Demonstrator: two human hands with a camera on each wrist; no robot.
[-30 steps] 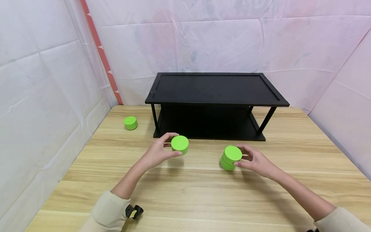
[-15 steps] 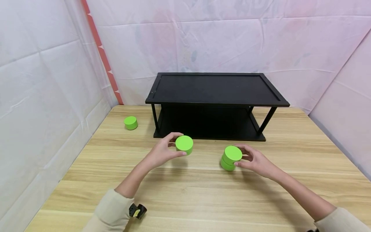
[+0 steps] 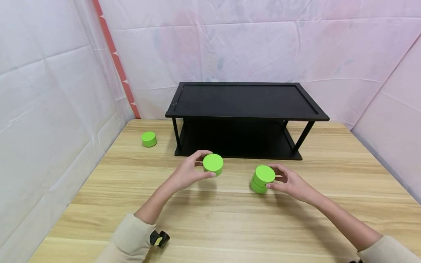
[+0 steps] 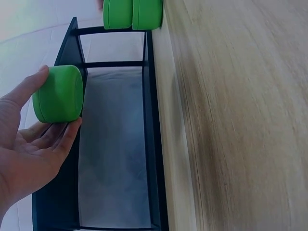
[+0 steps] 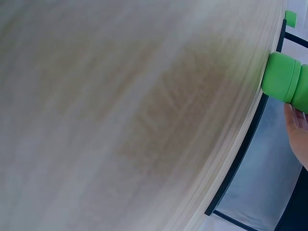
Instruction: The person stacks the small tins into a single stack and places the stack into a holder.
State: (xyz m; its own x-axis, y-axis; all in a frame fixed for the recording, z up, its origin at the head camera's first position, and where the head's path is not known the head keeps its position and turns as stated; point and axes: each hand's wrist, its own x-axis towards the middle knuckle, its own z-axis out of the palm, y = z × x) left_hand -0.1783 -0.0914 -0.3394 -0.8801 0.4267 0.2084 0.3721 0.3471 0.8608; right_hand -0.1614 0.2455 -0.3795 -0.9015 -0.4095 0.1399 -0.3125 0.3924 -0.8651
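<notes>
My left hand [image 3: 188,173] grips a short bright green cylinder [image 3: 213,163] by its sides, thumb in front and fingers behind. That cylinder is raised off the table, its shadow below it; the left wrist view shows the same green cylinder [image 4: 58,94] between thumb and fingers. To the right, my right hand [image 3: 289,182] holds the upper green cylinder [image 3: 265,174] of a stack of two. The lower green cylinder [image 3: 258,186] is under it, touching it, on the wooden table. A further green cylinder [image 3: 149,139] lies alone at the far left.
Behind both hands stands a black two-level rack [image 3: 243,100] with a flat top and thin posts. The wooden table [image 3: 223,223] reaches to white cloth walls [image 3: 230,51] at the back and sides.
My left hand has moved a little to the right with its green cylinder, towards the stack. The right hand and the stack have stayed in place.
</notes>
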